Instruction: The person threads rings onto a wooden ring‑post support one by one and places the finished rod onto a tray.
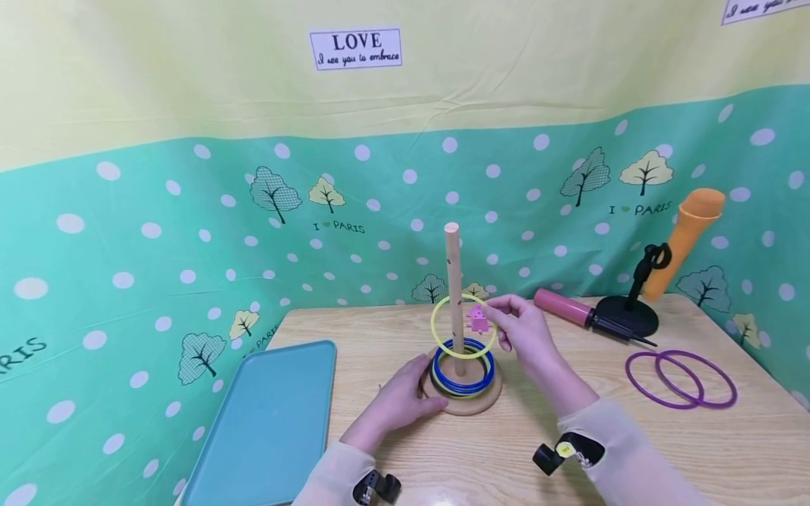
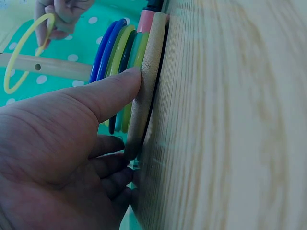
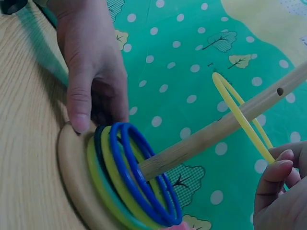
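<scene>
A wooden peg stands upright on a round wooden base. Blue rings lie stacked around its foot, over yellow, dark and teal rings seen in the left wrist view. My left hand holds the left edge of the base, thumb on top and fingertips at the rim, as the left wrist view shows. Higher up, my right hand pinches a yellow ring that encircles the peg and hangs tilted above the stack. Behind that ring is a small pink spotted block.
Two purple rings overlap on the table at right. Beyond them are a pink hand pump and an orange microphone on a black stand. A teal tray lies at left. A polka-dot curtain closes off the back.
</scene>
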Motion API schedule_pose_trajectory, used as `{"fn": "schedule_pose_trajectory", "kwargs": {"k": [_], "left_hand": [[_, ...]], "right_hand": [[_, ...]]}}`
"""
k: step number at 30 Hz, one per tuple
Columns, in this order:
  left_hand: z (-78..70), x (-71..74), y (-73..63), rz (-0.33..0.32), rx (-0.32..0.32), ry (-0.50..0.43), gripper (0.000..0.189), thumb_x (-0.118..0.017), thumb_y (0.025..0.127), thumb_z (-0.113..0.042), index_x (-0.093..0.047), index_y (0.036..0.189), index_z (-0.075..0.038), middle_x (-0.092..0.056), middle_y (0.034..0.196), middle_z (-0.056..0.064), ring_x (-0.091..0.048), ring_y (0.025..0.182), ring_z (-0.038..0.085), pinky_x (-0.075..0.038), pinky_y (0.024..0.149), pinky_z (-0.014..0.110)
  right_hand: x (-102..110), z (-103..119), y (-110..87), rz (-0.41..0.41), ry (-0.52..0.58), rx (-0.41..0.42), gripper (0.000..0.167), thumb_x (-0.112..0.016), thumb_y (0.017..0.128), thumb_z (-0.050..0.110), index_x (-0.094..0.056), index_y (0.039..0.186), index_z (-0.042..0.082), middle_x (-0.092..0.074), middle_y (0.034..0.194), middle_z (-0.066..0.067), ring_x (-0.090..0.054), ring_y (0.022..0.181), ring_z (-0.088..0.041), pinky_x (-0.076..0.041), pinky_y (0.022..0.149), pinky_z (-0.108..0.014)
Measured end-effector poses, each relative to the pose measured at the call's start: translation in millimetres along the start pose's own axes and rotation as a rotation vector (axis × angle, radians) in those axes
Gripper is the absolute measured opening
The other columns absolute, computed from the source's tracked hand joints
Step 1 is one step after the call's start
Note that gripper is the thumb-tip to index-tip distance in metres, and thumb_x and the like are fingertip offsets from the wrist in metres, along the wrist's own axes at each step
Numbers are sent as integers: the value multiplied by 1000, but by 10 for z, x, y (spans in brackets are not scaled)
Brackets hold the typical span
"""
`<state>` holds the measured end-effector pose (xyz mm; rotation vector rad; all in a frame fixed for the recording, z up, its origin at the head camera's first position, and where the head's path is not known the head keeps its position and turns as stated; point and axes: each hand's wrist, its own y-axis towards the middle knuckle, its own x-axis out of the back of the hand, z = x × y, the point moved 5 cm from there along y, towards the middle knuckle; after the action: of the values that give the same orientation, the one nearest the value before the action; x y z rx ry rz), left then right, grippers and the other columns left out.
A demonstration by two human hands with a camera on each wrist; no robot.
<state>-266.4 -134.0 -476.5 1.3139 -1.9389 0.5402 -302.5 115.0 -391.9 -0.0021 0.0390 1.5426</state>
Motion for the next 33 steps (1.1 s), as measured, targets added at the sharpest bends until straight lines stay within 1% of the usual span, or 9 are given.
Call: {"fn": "schedule_pose_trajectory", "kwargs": {"k": [9, 16, 22, 26, 29, 33], "left_hand": [[-1, 5, 9, 0, -5, 10, 95, -88, 96, -39, -40, 170, -3, -41, 170, 28, -41, 157, 45, -35, 129, 61], [-19, 13, 13, 1, -17, -8, 95, -89, 96, -36, -39, 170, -4, -41, 170, 28, -40, 158, 44, -33, 130, 60], [-27, 15, 23, -6, -37, -13, 95, -89, 96, -36, -39, 170, -3, -42, 171, 26, -40, 158, 41, -33, 130, 58], [-19, 14, 27, -10, -35, -8, 95, -89, 95, -37, -40, 169, -2, -42, 170, 26, -41, 158, 41, -33, 130, 58], [-16, 10, 30, -6, -34, -6, 95, -89, 96, -37, -40, 169, -1, -42, 170, 26, -41, 158, 41, -33, 130, 57], [-20, 4, 28, -3, -35, -6, 95, -89, 96, -36, -39, 169, -1, -42, 170, 26, -41, 158, 41, -33, 130, 57]], "right_hand": [[2, -230, -19, 7, 6, -47, 33, -77, 107, 18, -68, 132, -1, -70, 100, -2, -49, 59, -6, -42, 48, -18], [3, -387, -34, 5, 21, -71, 28, -77, 105, 15, -70, 127, -1, -66, 97, 0, -50, 59, -6, -42, 48, -18], [-18, -496, -30, 9, 11, -87, 28, -76, 106, 13, -70, 128, -3, -66, 96, -3, -50, 60, -5, -42, 48, -17], [-38, -556, -25, 17, 10, -91, 28, -76, 105, 10, -69, 128, -5, -66, 95, -3, -50, 59, -5, -41, 47, -17], [-45, -600, -26, 9, 13, -100, 26, -76, 104, 8, -70, 125, -6, -65, 93, -3, -50, 58, -6, -41, 46, -16], [-40, -652, -26, 2, 2, -111, 26, -77, 103, 7, -70, 125, -5, -65, 96, -3, -50, 59, -6, -41, 46, -16]]}}
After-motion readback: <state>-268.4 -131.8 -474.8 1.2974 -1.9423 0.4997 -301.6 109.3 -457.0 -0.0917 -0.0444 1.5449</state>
